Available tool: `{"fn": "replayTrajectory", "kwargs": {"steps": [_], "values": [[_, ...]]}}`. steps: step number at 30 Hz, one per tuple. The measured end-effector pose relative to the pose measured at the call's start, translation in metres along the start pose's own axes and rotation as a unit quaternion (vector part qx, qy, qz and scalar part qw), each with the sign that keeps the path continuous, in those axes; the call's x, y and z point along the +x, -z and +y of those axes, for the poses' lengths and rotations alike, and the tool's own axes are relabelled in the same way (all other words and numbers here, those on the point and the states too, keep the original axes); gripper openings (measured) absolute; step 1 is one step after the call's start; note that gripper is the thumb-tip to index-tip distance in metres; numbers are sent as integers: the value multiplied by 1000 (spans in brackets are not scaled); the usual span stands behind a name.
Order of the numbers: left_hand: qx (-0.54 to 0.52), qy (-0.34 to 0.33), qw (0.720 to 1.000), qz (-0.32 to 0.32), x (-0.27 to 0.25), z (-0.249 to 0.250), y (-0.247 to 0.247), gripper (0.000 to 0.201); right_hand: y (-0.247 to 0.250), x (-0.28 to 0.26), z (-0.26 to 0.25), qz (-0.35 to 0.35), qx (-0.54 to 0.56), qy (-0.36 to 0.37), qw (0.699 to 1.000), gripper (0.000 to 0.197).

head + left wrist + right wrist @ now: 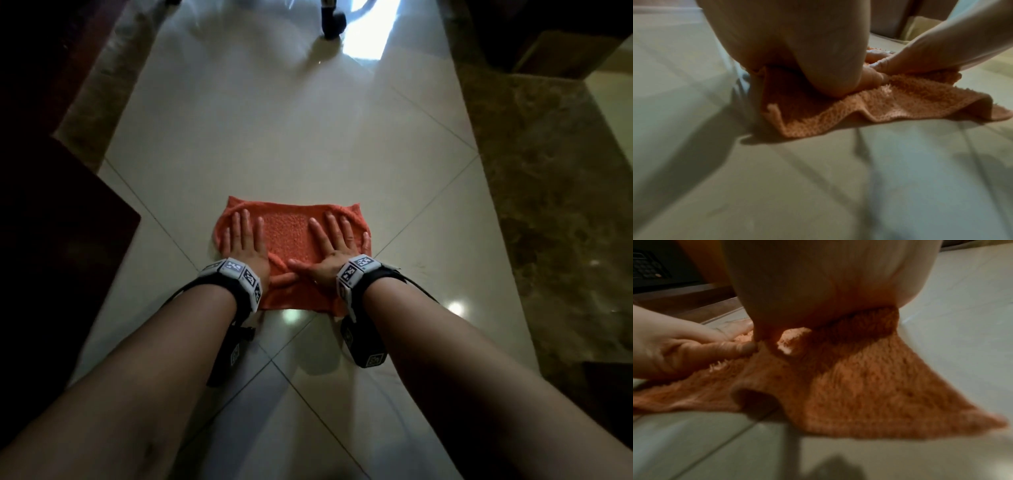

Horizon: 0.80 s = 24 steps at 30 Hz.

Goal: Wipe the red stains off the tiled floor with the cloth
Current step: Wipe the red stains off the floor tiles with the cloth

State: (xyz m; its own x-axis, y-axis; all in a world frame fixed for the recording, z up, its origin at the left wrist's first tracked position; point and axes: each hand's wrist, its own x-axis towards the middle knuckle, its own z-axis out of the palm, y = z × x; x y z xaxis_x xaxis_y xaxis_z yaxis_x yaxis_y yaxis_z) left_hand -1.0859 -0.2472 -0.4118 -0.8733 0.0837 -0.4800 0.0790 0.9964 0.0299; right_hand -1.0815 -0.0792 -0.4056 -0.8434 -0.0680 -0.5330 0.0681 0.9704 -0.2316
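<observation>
An orange terry cloth (287, 236) lies spread on the pale tiled floor (291, 120), roughly at the middle of the head view. My left hand (245, 240) presses flat on its left part with straight fingers. My right hand (334, 245) presses flat on its right part, fingers spread, thumb pointing left toward the other hand. In the left wrist view the cloth (890, 104) wrinkles up under the heel of my left hand (828, 78). In the right wrist view the cloth (859, 386) bunches under my right hand (818, 305). No red stain shows anywhere on the floor.
Dark wooden furniture (51, 222) stands along the left. A brown marble strip (548, 205) runs along the right side. A black chair caster (334, 20) sits at the far end of the floor. Pale tiles with diagonal grout lines stretch ahead of the cloth.
</observation>
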Motion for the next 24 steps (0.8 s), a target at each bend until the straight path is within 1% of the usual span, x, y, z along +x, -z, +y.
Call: {"fn": "replayTrajectory", "kwargs": {"steps": [6, 9, 18, 24], "values": [[23, -72, 997, 33, 12, 55, 0, 127, 10, -13, 58, 6, 14, -58, 998, 97], [29, -98, 994, 42, 19, 84, 1, 126, 13, -16, 85, 15, 23, -87, 996, 100], [52, -167, 984, 27, 32, 154, 4, 127, 18, -34, 152, 22, 58, -157, 986, 102], [76, -227, 971, 5, 23, 195, -1, 125, 16, -65, 186, 16, 67, -219, 973, 103]]}}
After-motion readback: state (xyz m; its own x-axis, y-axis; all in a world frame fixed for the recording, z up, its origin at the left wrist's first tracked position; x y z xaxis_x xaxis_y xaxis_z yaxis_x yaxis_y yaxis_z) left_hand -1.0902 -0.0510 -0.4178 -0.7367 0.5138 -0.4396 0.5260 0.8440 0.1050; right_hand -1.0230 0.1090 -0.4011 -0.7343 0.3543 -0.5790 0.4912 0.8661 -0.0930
